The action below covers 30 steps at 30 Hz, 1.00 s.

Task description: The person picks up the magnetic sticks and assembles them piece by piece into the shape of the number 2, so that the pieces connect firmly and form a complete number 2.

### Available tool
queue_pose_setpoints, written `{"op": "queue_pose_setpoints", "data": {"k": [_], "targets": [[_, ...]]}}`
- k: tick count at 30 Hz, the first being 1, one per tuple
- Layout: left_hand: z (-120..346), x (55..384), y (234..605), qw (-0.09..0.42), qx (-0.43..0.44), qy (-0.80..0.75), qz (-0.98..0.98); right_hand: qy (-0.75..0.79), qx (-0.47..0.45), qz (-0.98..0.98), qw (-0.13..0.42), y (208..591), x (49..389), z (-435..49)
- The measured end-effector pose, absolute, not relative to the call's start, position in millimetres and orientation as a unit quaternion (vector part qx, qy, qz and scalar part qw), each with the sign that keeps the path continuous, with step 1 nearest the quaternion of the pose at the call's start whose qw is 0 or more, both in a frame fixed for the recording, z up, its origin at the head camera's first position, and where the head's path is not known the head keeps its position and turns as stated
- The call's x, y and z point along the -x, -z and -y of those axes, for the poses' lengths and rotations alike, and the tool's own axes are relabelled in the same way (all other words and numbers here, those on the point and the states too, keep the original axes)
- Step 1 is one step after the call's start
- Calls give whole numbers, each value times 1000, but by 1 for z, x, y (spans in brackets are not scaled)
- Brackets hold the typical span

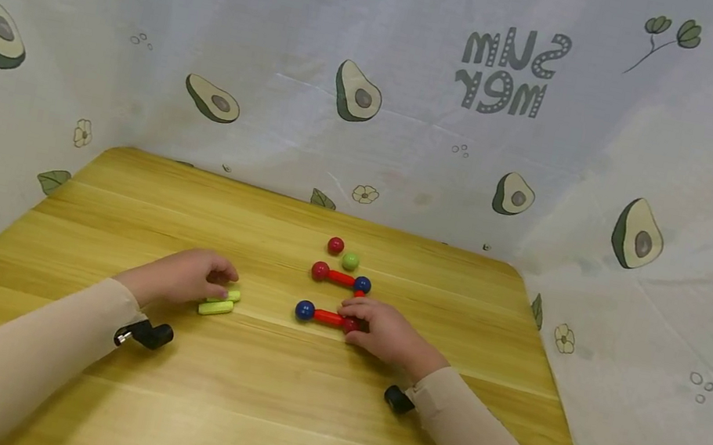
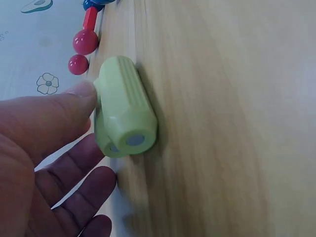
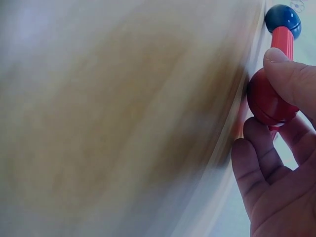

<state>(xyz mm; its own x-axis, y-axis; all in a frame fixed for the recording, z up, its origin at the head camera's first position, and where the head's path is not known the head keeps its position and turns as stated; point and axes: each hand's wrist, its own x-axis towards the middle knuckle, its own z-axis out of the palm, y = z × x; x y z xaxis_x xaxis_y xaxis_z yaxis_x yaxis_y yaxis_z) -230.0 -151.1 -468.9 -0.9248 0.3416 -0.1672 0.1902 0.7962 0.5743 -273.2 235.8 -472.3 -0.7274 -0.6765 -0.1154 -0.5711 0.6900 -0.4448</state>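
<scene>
From the left wrist I see grey ends on two green rods (image 2: 129, 101), indistinct overhead; my left hand (image 1: 185, 277) reaches them, grip unclear. Apart, my right hand (image 1: 390, 336) pinches a red ball (image 3: 266, 101), hiding part of its chain (image 1: 341, 278) overhead. Beyond, a green ball (image 1: 350, 261) lies on the table (image 1: 225, 398).

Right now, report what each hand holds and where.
Right hand: nearest red ball, gripped by its sides. Left hand: at the green rods; whether gripping cannot be told.
</scene>
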Motion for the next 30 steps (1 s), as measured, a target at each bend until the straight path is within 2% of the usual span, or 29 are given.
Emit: {"op": "queue_pose_setpoints", "data": {"k": [30], "targets": [[152,225,470,147,-138,-281,-938,198,332,-911,140,474,276,-234]]}}
